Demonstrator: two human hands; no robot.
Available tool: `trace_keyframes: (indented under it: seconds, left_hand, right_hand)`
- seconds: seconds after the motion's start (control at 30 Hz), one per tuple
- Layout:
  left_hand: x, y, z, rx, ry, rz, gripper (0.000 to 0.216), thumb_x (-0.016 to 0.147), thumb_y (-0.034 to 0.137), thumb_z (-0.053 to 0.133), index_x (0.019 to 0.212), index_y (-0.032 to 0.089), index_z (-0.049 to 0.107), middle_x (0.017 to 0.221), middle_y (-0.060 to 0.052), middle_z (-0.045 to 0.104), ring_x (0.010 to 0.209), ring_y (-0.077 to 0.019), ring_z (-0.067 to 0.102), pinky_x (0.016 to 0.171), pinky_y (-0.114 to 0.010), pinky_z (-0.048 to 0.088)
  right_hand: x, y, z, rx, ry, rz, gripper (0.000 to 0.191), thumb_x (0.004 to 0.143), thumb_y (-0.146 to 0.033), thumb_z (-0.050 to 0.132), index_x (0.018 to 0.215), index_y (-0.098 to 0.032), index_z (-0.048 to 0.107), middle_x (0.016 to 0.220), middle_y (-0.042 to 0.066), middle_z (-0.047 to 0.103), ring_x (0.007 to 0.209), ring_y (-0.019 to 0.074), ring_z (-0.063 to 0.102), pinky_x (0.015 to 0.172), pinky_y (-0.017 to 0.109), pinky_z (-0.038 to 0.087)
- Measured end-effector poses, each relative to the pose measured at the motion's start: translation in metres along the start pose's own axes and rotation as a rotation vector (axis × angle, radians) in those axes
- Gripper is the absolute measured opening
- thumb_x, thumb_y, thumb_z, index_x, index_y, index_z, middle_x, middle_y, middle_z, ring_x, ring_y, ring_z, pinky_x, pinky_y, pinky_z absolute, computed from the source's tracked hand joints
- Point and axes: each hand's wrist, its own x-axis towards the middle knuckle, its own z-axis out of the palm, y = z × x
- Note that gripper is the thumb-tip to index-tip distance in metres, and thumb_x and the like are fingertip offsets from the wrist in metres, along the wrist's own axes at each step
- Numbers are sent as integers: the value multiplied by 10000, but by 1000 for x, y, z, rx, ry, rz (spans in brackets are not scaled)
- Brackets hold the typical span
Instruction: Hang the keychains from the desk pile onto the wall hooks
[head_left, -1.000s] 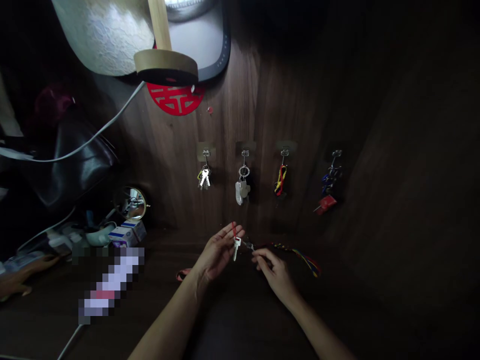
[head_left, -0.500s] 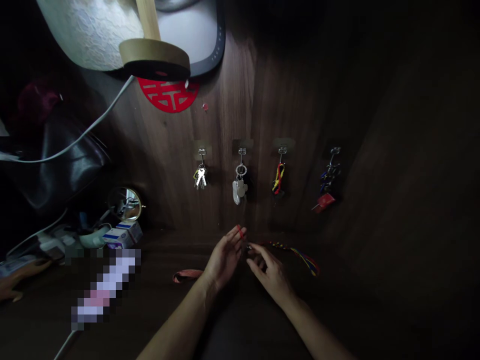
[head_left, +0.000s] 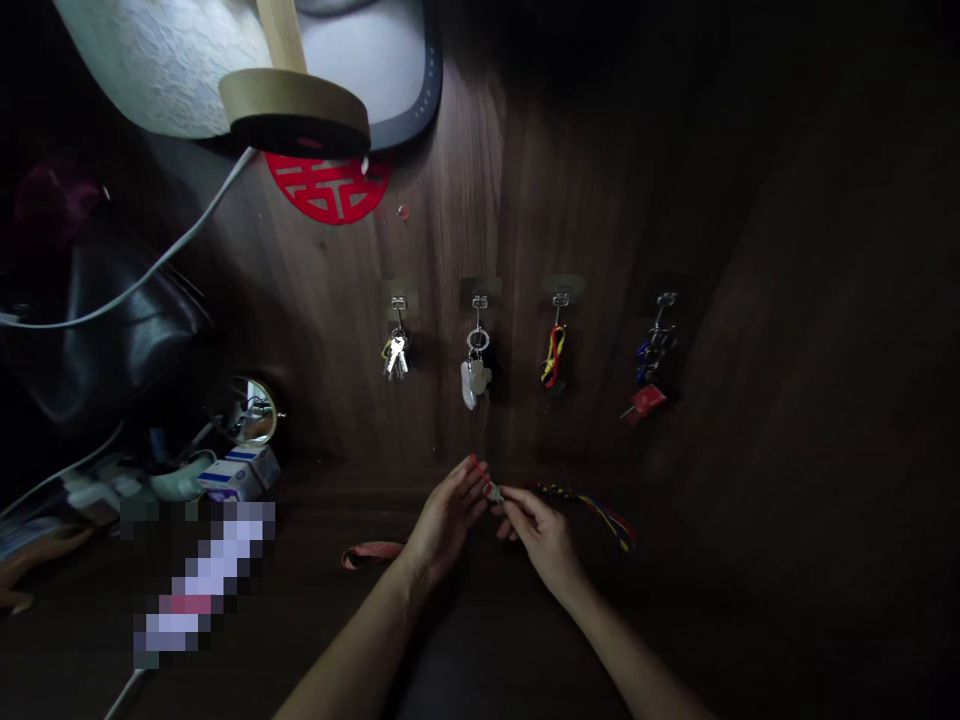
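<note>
My left hand (head_left: 444, 518) is turned palm inward, with a thin red cord (head_left: 478, 466) held at its fingertips. From the cord a small silver key (head_left: 493, 493) extends toward the right. The thumb and forefinger of my right hand (head_left: 541, 538) pinch the key's other end. Behind my right hand lies a braided multicolour cord (head_left: 600, 508) with yellow, blue and red strands. A pinkish strap loop (head_left: 367, 554) lies to the left of my left wrist, partly covered by the forearm.
On the wooden wall hang silver keys (head_left: 397, 355), a keyring with charms (head_left: 476, 378), a red and yellow cord (head_left: 553, 358) and a bunch with a red tag (head_left: 646, 402). At left are a round mirror (head_left: 255, 410), boxes (head_left: 234, 474), a dark bag (head_left: 112, 320) and a lamp base (head_left: 296, 100).
My right fingers have closed on the key, which now shows clearly between the hands. The red cord looks more stretched. The view has shifted slightly, moving the scene left.
</note>
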Motion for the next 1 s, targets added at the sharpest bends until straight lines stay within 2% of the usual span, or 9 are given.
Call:
trace_keyframes:
  seconds: [0.23, 0.37, 0.53, 0.63, 0.73, 0.87, 1.0]
  left_hand:
    - [-3, 2, -5, 22, 42, -12, 371, 791, 258, 601, 1156, 217, 553, 1203, -93, 576, 1032, -179, 575, 949, -334, 386]
    - [-1, -4, -8, 71, 29, 62, 533, 664, 123, 717, 1163, 209, 550, 1112, -76, 617, 908, -157, 617, 881, -314, 422]
    - [2, -13, -10, 210, 40, 148, 634, 612, 158, 758, 1201, 185, 525, 944, -68, 673, 804, -171, 632, 786, -314, 462]
    - [2, -17, -8, 363, 47, 204, 585, 638, 152, 724, 1192, 184, 538, 925, -53, 681, 816, -167, 624, 777, -284, 461]
    - [-1, -21, -6, 503, 52, 255, 520, 664, 124, 678, 1164, 208, 567, 1010, -41, 667, 884, -174, 610, 826, -286, 452]
    - [-3, -27, -4, 609, 46, 309, 451, 677, 121, 653, 1113, 226, 611, 1130, -46, 629, 1033, -206, 563, 914, -308, 415]
    - [-5, -26, -3, 668, 35, 342, 416, 697, 142, 646, 1102, 236, 615, 1139, -43, 623, 1058, -210, 550, 943, -318, 394]
  right_hand:
    - [-3, -6, 2, 72, -37, -34, 302, 819, -402, 496, 1022, -185, 549, 731, 49, 676, 497, 127, 604, 465, 241, 463]
    - [-4, -8, 1, 76, -48, -14, 299, 819, -405, 494, 1025, -192, 530, 732, 43, 673, 499, 127, 605, 471, 239, 466]
    - [-4, -11, 0, -33, -50, -33, 294, 822, -399, 485, 1013, -195, 576, 774, 41, 669, 651, 152, 631, 581, 247, 497]
    - [-3, -12, -1, -124, -33, -72, 269, 826, -382, 481, 990, -203, 596, 877, 54, 659, 800, 177, 617, 652, 254, 488]
    - [-1, -11, -2, -173, -14, -108, 217, 811, -375, 505, 903, -211, 613, 903, 61, 635, 862, 195, 593, 670, 262, 480]
    - [1, -7, -1, -186, 6, -182, 166, 806, -343, 522, 761, -210, 611, 827, 50, 616, 824, 190, 579, 710, 283, 466]
    - [3, -3, -1, -160, 12, -178, 185, 814, -341, 516, 718, -204, 595, 774, 38, 613, 774, 179, 572, 700, 276, 454]
